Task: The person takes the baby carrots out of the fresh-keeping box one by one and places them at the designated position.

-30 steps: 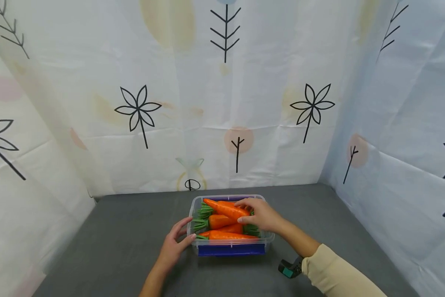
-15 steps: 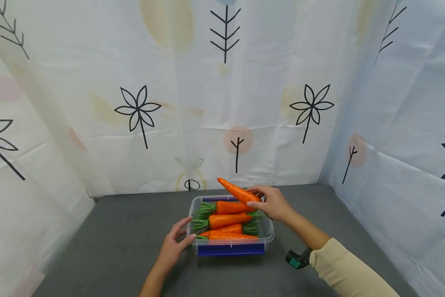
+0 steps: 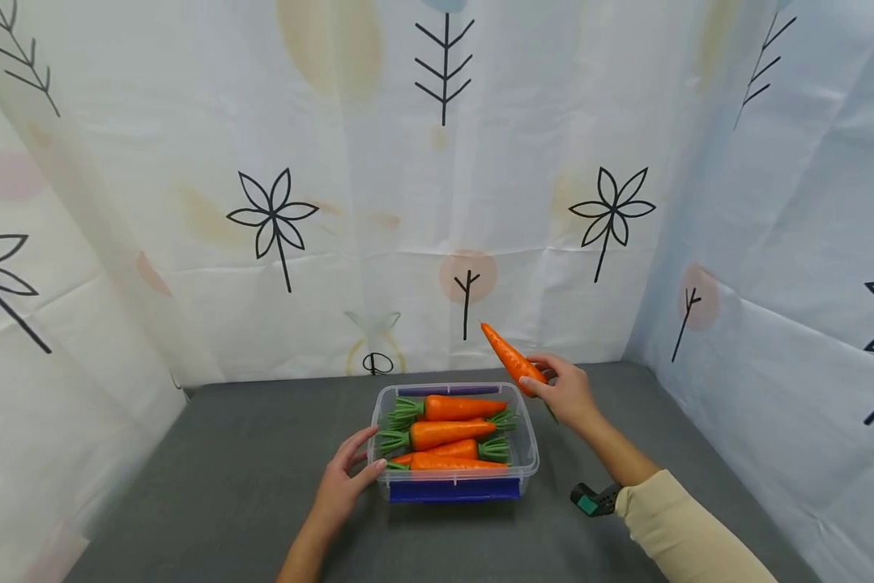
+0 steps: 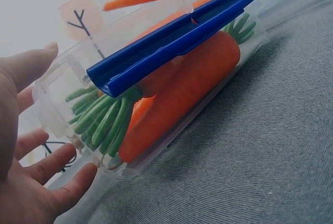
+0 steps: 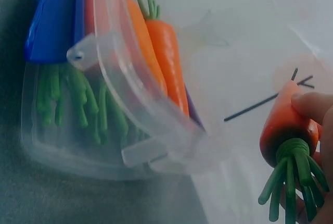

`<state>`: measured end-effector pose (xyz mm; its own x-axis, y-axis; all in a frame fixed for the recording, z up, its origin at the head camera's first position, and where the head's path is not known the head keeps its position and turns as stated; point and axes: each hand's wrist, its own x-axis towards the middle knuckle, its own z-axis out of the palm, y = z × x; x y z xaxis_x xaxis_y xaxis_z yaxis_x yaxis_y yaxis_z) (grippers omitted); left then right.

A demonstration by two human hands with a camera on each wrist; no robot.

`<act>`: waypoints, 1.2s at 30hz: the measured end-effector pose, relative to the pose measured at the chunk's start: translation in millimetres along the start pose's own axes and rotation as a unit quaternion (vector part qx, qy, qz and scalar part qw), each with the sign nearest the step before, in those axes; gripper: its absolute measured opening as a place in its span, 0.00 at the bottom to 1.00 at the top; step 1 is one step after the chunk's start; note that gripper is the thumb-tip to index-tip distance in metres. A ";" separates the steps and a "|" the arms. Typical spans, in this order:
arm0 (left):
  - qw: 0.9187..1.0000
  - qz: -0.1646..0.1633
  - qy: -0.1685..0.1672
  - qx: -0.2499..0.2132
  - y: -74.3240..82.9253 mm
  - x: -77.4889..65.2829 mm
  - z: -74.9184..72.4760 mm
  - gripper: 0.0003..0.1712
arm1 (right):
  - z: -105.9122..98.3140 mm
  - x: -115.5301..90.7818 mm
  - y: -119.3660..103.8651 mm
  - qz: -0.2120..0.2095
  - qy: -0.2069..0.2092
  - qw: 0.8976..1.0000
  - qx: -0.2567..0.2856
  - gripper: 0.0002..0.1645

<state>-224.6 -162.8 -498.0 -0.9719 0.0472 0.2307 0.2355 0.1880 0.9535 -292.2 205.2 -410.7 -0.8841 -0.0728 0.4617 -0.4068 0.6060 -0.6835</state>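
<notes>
My right hand (image 3: 568, 393) pinches an orange carrot (image 3: 508, 356) near its thick end, tip pointing up and left. In the right wrist view, the green stems of that carrot (image 5: 291, 114) hang down beside the fingers. Below and to the left stands a clear plastic container (image 3: 530, 445) with a blue latch (image 3: 454, 490) folded out along its front. Several carrots (image 3: 451, 435) with green stems lie inside it, some pointing left and some right. My left hand (image 3: 338, 482) rests at the container's left end, its fingers fairly straight and spread against the wall in the left wrist view.
The container stands on a grey tabletop (image 3: 262, 470). White fabric (image 3: 378, 162) printed with black plant drawings encloses the back and both sides. A black device with a green patch (image 3: 593, 500) sits at the right wrist.
My right hand has lifted one carrot out of the container and carried it up and to the right, tilting its tip upward. The left hand and the container have stayed put.
</notes>
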 end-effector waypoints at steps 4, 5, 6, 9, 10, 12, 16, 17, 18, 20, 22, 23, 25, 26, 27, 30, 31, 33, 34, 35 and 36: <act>1.000 0.006 0.001 -0.001 1.7 -0.9 -0.2 0.31 | -0.4 -1.6 14.9 0.020 0.021 0.999 -0.024 0.23; 1.000 0.006 0.002 -0.002 2.6 -1.2 -0.4 0.31 | -0.3 -2.2 18.1 0.025 0.025 0.999 -0.028 0.23; 1.000 0.007 0.001 -0.001 2.6 -1.0 -0.4 0.31 | 0.0 -2.7 21.9 0.031 0.028 0.999 -0.035 0.23; 1.000 0.009 0.002 -0.001 2.8 -0.7 0.1 0.32 | 1.2 -4.9 32.5 0.052 0.028 0.997 -0.055 0.23; 1.000 0.009 0.002 -0.003 2.7 -0.4 0.4 0.32 | 1.5 -5.6 35.7 0.060 0.025 0.996 -0.062 0.23; 1.000 0.010 0.001 -0.005 2.1 0.1 0.8 0.32 | 2.4 -7.2 41.8 0.074 0.020 0.994 -0.079 0.23; 1.000 0.005 -0.002 -0.009 2.6 -0.6 0.5 0.32 | 4.8 -10.4 52.1 0.099 0.012 0.989 -0.106 0.25; 1.000 0.003 -0.002 -0.008 2.8 -1.0 0.2 0.32 | 5.7 -10.9 54.5 0.104 0.013 0.988 -0.113 0.25; 1.000 0.002 -0.003 -0.007 3.5 -1.5 -0.1 0.32 | 6.6 -11.6 56.6 0.110 0.013 0.987 -0.118 0.25; 1.000 0.001 -0.004 -0.005 3.8 -2.4 -0.3 0.32 | 9.0 -12.4 60.4 0.122 0.011 0.984 -0.128 0.25; 1.000 0.001 -0.003 -0.003 4.8 -3.1 -0.8 0.32 | 11.4 -12.8 63.8 0.136 0.008 0.981 -0.137 0.25; 1.000 0.001 -0.003 -0.002 5.0 -3.2 -0.9 0.32 | 12.4 -12.8 65.1 0.142 0.006 0.980 -0.140 0.25; 1.000 0.001 -0.003 -0.003 5.1 -3.3 -1.0 0.32 | 14.1 -12.7 67.1 0.155 0.002 0.977 -0.144 0.25; 1.000 0.002 -0.003 -0.002 4.6 -3.1 -0.9 0.32 | 14.9 -12.4 68.1 0.160 0.000 0.976 -0.146 0.25; 1.000 0.000 -0.003 0.000 4.2 -2.9 -0.9 0.32 | 15.4 -12.2 68.9 0.166 -0.001 0.975 -0.148 0.25; 1.000 0.001 -0.004 0.002 2.1 -2.1 -0.2 0.32 | 17.2 -10.8 72.2 0.179 -0.006 0.972 -0.154 0.26; 1.000 0.002 -0.004 0.003 1.7 -1.9 0.0 0.32 | 17.8 -10.5 73.3 0.183 -0.008 0.970 -0.157 0.26; 1.000 0.002 -0.004 0.002 2.2 -2.1 -0.2 0.32 | 19.1 -9.9 75.5 0.188 -0.013 0.968 -0.164 0.26; 1.000 0.003 -0.004 0.001 2.8 -2.2 -0.4 0.32 | 19.8 -9.8 76.5 0.189 -0.016 0.968 -0.165 0.26; 1.000 0.003 -0.004 0.000 3.4 -2.4 -0.6 0.33 | 20.3 -9.7 77.0 0.190 -0.020 0.967 -0.166 0.26; 1.000 0.003 -0.004 -0.001 4.1 -2.6 -0.8 0.33 | 20.7 -9.6 76.9 0.191 -0.023 0.967 -0.167 0.25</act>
<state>-221.1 -163.0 -494.5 -0.9704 0.0560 0.2347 0.2411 0.1856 0.9526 -319.7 236.2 -479.5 -0.9677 0.1761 0.1806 0.0417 0.8178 -0.5741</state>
